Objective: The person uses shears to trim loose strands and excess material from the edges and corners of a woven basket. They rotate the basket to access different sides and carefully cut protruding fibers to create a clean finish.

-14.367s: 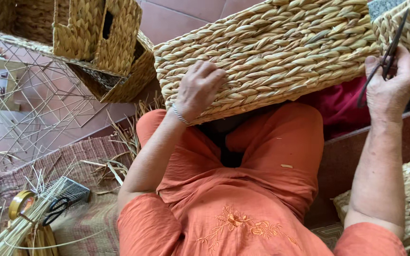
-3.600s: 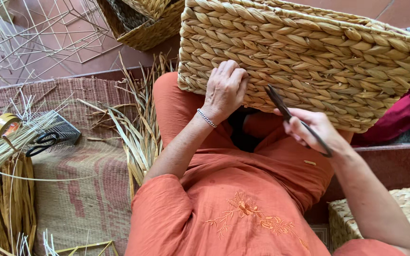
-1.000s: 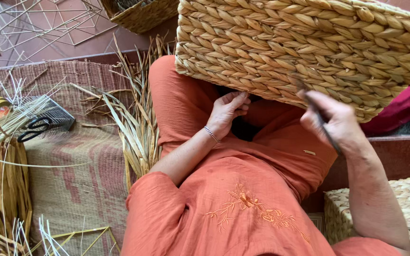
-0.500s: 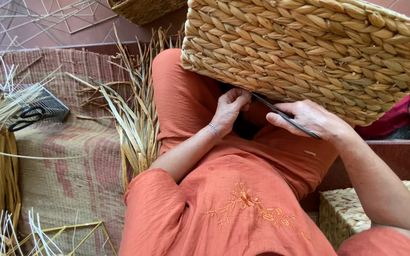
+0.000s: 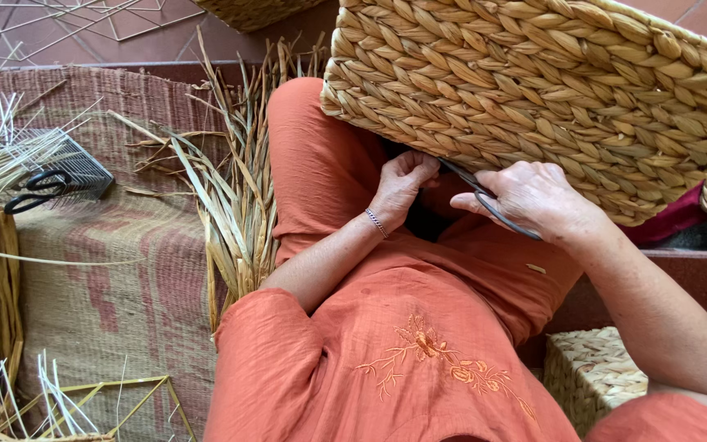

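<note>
**Two hands tucked under one big woven basket**

Half of what matters here is hidden, honestly. Your left hand (image 5: 403, 178) is curled shut at the basket's lower edge, pinching something there, but what exactly it grips is too dark and small to tell. Your right hand (image 5: 529, 198) is closed around a pair of scissors (image 5: 484, 199); only the dark blades and part of a handle show, the rest is buried in your palm. The blade tips point toward 10 o'clock and meet the left fingers right under the rim.

The basket (image 5: 550, 90) fills the frame from 12 to 3 o'clock, cut off at the top and right edges. It's thick braided straw, golden tan, chunky rows, tilted over your orange-clad lap and resting on your knees.

At 9 o'clock a loose bunch of dried reeds (image 5: 235, 205) lies on the woven mat (image 5: 116, 270), just beside your left leg. Further out at 9, a second pair of black-handled scissors (image 5: 38, 187) sits on a small wire grid. Another woven basket (image 5: 595, 376) peeks in at 4 o'clock.
</note>
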